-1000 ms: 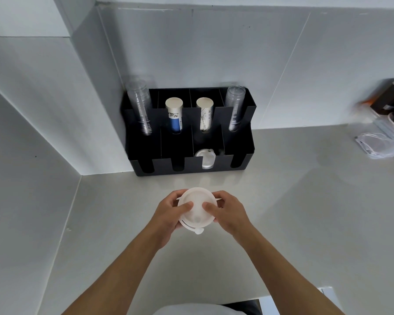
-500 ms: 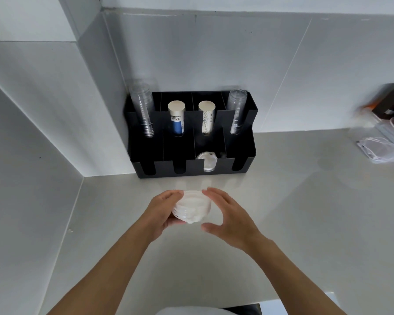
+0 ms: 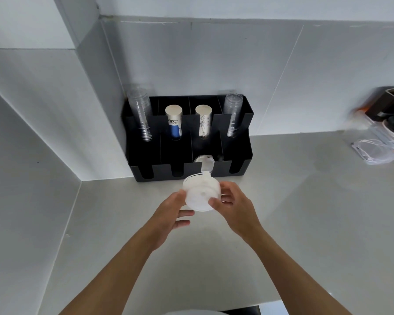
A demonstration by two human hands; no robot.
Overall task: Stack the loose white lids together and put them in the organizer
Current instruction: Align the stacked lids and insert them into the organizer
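Observation:
A stack of white lids (image 3: 201, 192) is tipped on its side above the counter, just in front of the black organizer (image 3: 241, 155). My right hand (image 3: 234, 204) grips the stack from the right. My left hand (image 3: 174, 210) cups it from the left and below, fingers spread. The stack's far end points at the organizer's third front slot, where a lid (image 3: 204, 163) lies flat.
The organizer stands in the wall corner with clear cup stacks (image 3: 139, 117) (image 3: 232, 115) at both ends and two paper cup stacks (image 3: 173, 121) (image 3: 203, 120) between. A plastic bag and a dark object (image 3: 382, 133) sit at the right on the pale counter (image 3: 305, 201).
The lid stack has been tipped from flat onto its side and carried forward toward the organizer's front. My right hand closed back onto it after opening briefly.

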